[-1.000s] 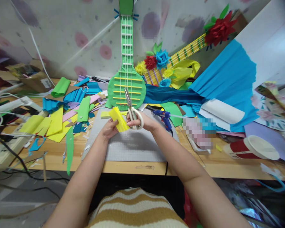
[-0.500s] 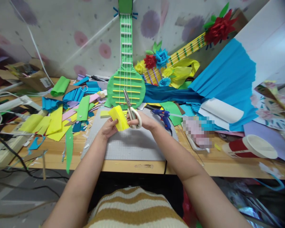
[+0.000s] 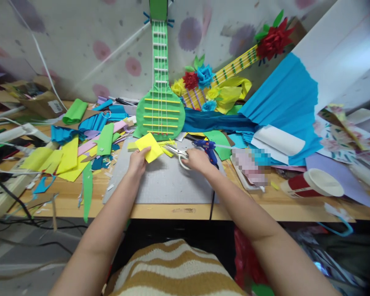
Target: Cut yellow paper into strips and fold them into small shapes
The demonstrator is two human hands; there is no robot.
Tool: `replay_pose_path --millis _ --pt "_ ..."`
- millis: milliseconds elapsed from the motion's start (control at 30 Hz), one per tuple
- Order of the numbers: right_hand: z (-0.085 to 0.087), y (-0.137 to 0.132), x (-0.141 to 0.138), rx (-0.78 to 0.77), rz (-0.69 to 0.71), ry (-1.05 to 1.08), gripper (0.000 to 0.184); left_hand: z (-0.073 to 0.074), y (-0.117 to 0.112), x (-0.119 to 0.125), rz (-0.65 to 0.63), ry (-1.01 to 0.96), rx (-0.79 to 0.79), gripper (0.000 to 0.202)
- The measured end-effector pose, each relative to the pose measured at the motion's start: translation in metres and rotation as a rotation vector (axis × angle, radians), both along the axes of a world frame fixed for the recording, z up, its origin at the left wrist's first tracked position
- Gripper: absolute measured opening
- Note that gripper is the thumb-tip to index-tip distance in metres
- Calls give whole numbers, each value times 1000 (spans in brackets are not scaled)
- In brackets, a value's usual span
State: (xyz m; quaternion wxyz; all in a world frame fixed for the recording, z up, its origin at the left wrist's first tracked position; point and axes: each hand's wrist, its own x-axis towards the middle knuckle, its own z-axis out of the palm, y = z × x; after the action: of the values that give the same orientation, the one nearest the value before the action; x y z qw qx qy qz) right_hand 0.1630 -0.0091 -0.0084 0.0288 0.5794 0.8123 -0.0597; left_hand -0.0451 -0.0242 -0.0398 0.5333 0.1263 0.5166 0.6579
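My left hand point(image 3: 137, 161) pinches a folded yellow paper piece point(image 3: 148, 146) just above the grey cutting mat point(image 3: 169, 183). My right hand point(image 3: 198, 159) grips white-handled scissors point(image 3: 179, 153), which lie nearly flat with their blades pointing left toward the yellow paper. The blade tips sit close to the paper's right edge. A small yellow strip point(image 3: 166, 151) lies on the mat under the blades.
A green paper guitar point(image 3: 160, 111) leans on the wall behind the mat, a yellow one with paper flowers point(image 3: 203, 78) beside it. A blue glue gun point(image 3: 207, 146), blue pleated paper point(image 3: 283, 107), a red cup point(image 3: 311, 187) on its side and several paper scraps point(image 3: 70, 154) cover the wooden table point(image 3: 265, 205).
The scissors swung down from upright to nearly flat, blades now pointing left. The yellow paper unfolded flatter and moved slightly up and left in my left hand.
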Motion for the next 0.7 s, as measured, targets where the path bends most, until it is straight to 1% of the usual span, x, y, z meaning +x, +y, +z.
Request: replay_pose_path --millis 133,267,367,433,500,567,633,700 --pt "-8 1 9 57 -25 -47 37 5 1 3 19 -87 -50 14" --pt "-15 4 13 107 -48 -25 38 13 -3 2 41 -150 -41 18" --pt "-17 0 13 104 -50 22 36 17 -8 -9 52 -179 -1 22" --pt "-18 -5 12 81 -71 56 34 16 -9 -20 65 -161 23 24" --pt "-19 -10 10 74 -137 58 36 14 -9 -30 82 -121 26 26" --pt "-20 -14 7 98 -223 36 40 11 -9 -35 85 -88 18 28" --pt "-21 -15 4 107 -287 24 44 10 -9 -33 70 -72 3 28" --pt "-21 -13 1 86 -320 18 41 10 -10 -22 44 -65 -17 26"
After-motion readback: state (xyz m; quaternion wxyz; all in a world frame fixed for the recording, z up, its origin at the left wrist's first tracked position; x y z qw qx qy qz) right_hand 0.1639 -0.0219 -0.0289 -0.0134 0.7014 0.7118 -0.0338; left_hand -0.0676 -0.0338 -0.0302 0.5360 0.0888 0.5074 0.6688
